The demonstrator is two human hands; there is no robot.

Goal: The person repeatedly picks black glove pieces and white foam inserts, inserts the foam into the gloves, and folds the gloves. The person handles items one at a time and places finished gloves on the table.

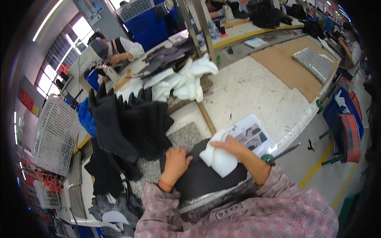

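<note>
My right hand grips a soft white padding piece by its upper edge, the thumb and fingers closed on it. The piece hangs partly folded over a flat black fabric panel at the table's near edge. On the left side of that panel lies my left hand, open and holding nothing, its fingertips close to a tall stack of black fabric pieces. A printed sheet with pictures sits just beyond my right hand.
White padding pieces are heaped behind the black stack, next to dark cut pieces. A speckled stone slab and a brown cardboard sheet lie on the table. A white plastic basket stands left. Co-workers sit beyond.
</note>
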